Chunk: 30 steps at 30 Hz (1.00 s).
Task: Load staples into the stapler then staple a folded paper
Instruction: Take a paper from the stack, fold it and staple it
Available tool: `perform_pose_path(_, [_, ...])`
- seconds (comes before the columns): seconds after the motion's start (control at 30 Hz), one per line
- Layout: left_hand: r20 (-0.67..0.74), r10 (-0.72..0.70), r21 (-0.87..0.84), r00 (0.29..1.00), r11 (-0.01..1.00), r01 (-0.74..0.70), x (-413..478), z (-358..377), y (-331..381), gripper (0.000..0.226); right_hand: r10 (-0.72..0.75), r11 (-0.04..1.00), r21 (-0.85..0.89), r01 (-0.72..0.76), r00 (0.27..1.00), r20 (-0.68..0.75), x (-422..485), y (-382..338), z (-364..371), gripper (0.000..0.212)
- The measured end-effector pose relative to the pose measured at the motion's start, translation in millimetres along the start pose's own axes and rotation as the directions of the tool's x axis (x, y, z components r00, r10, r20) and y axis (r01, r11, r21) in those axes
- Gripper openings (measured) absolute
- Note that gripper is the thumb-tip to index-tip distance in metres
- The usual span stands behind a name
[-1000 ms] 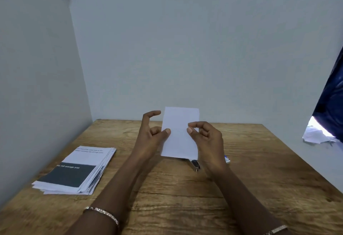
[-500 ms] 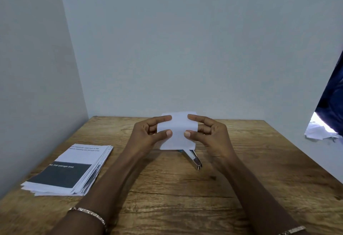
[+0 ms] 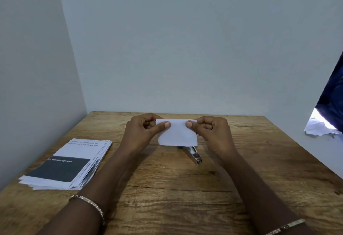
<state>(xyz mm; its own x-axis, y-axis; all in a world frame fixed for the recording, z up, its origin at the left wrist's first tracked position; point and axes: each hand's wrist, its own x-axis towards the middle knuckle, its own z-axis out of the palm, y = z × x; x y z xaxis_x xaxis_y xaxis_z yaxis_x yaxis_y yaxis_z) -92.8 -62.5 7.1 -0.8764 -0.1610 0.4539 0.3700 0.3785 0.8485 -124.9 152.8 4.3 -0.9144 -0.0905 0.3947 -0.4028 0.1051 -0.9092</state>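
Observation:
A small white folded paper (image 3: pixel 177 134) is held just above the middle of the wooden table (image 3: pixel 176 188). My left hand (image 3: pixel 143 132) pinches its upper left corner between thumb and fingers. My right hand (image 3: pixel 211 132) pinches the upper right corner the same way. The fold runs along the top edge between my thumbs. Behind and below the paper lies the metal stapler (image 3: pixel 194 156), only its silver front end showing; the rest is hidden by the paper.
A stack of printed sheets (image 3: pixel 68 164) with a dark band lies at the table's left. Walls close the left and back sides. Crumpled white paper (image 3: pixel 319 127) and dark blue cloth (image 3: pixel 332 95) sit past the right edge.
The tall sheet has been folded in half, top down toward me, and is now short and wide. Both hands moved to pinch its top corners along the fold.

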Motion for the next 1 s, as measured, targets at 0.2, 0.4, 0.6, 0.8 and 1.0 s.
perform_pose_path(0.2, [0.151,-0.208,-0.212,0.966,0.948,0.237,-5.8,2.2,6.0,0.040,0.121,0.981,0.156,-0.118,0.993,-0.012,-2.0,0.4,3.7,0.034])
perform_pose_path(0.4, [0.325,-0.301,-0.511,0.896,0.742,0.435,-10.9,13.9,6.4,0.045,0.138,0.983,0.135,-0.128,0.988,-0.068,-3.9,-2.8,9.8,0.042])
perform_pose_path(0.6, [0.299,-0.309,-0.586,0.903,0.687,0.429,-10.0,17.8,-4.4,0.034,0.156,0.979,0.136,-0.151,0.987,-0.031,-7.5,-5.5,13.4,0.047])
perform_pose_path(0.8, [0.232,-0.372,-0.656,0.899,0.622,0.427,-6.1,16.9,-6.7,0.050,0.243,0.954,0.147,-0.260,0.962,0.123,-5.0,-6.1,10.0,0.029])
perform_pose_path(1.0, [0.241,-0.388,-0.667,0.890,0.600,0.442,-6.3,15.9,-5.8,0.047,0.260,0.942,0.175,-0.286,0.953,0.153,-6.5,-6.7,7.5,0.022])
